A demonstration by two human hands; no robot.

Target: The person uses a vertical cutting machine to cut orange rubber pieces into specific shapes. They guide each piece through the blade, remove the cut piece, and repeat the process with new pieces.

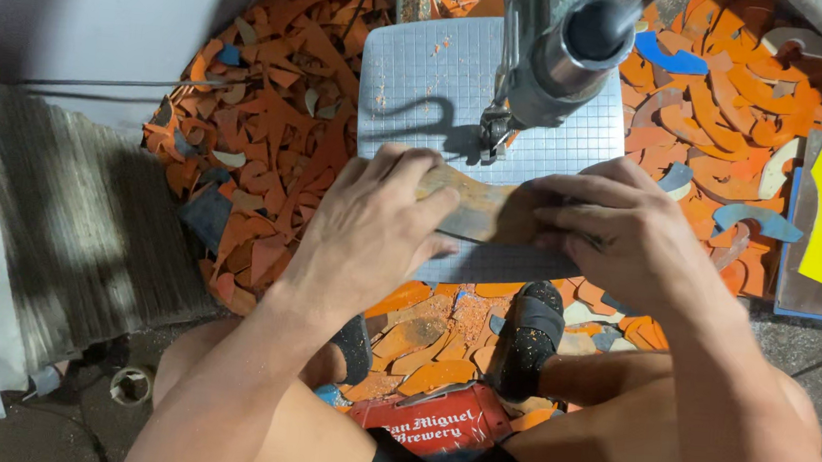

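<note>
From the head view, both hands are pressing a flat brownish sheet piece (476,212) onto the gridded metal bench (423,76) of a small saw, feeding it toward the blade (493,135). The left hand (372,228) is lying flat on it with fingers spread; the right hand (616,233) is pinning its other end. The cutting step seems to be under way; the next move calls for steady guiding with fingertips clear of the blade. The hands are hiding most of the piece, and the saw arm (567,53) is covering the cut line. Orange offcuts (271,142) are littering the floor.
</note>
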